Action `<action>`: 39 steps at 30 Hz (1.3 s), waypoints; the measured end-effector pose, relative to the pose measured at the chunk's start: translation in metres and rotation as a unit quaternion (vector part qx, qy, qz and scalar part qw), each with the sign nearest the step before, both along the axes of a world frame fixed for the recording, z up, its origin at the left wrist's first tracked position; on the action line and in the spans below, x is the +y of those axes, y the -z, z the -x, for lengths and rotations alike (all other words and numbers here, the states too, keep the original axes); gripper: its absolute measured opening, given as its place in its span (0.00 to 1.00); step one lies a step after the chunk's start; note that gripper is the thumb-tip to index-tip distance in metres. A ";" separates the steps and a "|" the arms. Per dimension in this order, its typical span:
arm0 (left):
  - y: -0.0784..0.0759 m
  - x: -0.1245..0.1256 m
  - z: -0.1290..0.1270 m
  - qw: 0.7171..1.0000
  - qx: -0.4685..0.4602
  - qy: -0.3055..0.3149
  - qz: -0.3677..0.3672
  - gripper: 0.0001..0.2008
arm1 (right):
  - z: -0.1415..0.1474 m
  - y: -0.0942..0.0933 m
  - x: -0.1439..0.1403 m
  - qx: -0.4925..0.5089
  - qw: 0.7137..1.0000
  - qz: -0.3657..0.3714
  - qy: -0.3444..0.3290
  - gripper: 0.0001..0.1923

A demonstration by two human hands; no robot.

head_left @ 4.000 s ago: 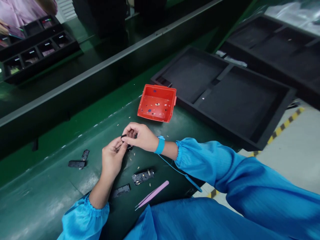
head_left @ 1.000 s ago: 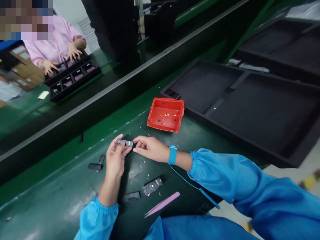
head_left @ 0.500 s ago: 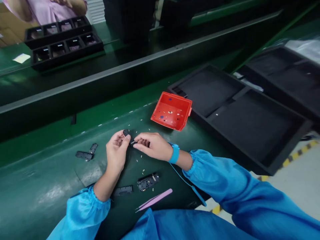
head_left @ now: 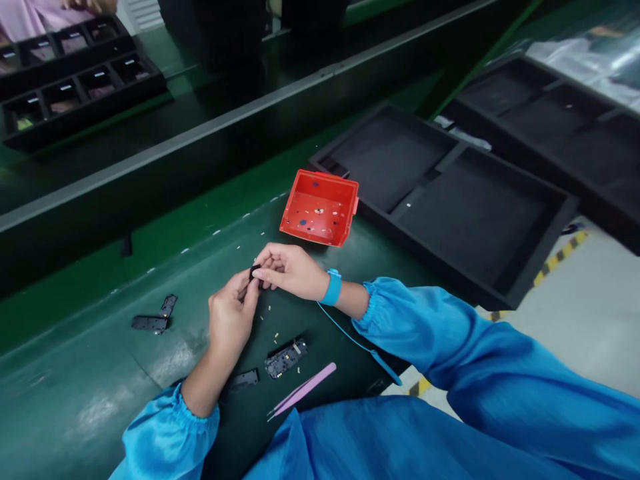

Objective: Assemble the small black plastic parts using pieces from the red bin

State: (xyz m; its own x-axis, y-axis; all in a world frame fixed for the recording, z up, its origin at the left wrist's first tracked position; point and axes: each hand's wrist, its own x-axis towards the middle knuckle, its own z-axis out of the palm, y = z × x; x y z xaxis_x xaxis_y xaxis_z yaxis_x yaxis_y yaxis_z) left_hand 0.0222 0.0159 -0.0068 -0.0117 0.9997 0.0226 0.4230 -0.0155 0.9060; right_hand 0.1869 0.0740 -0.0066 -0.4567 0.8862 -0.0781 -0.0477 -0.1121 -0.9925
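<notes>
My left hand and my right hand meet over the green bench, and both pinch a small black part between their fingertips. The part is mostly hidden by my fingers. My right wrist wears a blue strap with a thin blue cord trailing from it. Both arms are in blue sleeves.
A red bin with tiny bits stands just beyond my hands. Near me lie a small circuit part, a black strip and pink tweezers. Two black pieces lie left. Large black trays fill the right; another person's compartment tray sits far left.
My hands have closed in on each other, and the black part is now pinched tighter between both sets of fingertips. The camera view has shifted; the other person's hands are mostly out of sight.
</notes>
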 end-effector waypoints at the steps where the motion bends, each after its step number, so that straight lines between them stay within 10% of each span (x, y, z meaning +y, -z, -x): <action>1: 0.001 0.000 0.000 1.000 -0.016 -0.005 0.003 0.14 | 0.000 -0.001 0.000 -0.004 1.000 0.002 -0.001 0.10; 11: 0.002 0.001 -0.003 0.999 0.020 -0.038 -0.016 0.14 | 0.005 -0.009 -0.015 -0.121 0.973 -0.176 0.090 0.02; 30: -0.002 -0.001 -0.001 0.985 0.156 -0.030 -0.066 0.15 | 0.009 -0.001 -0.007 -0.069 0.988 -0.116 0.072 0.02; 39: -0.007 0.007 -0.003 0.994 -0.064 -0.069 0.053 0.16 | 0.011 -0.001 -0.007 -0.033 0.996 -0.068 0.055 0.04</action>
State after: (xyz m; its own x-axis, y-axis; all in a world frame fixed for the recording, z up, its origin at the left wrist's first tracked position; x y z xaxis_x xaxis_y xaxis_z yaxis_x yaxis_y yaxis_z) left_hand 0.0254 0.0232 0.0001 -0.1447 0.9851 -0.0929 0.2959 0.1327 0.9460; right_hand 0.1757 0.0674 -0.0059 -0.3551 0.9346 0.0203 0.0126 0.0265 -0.9996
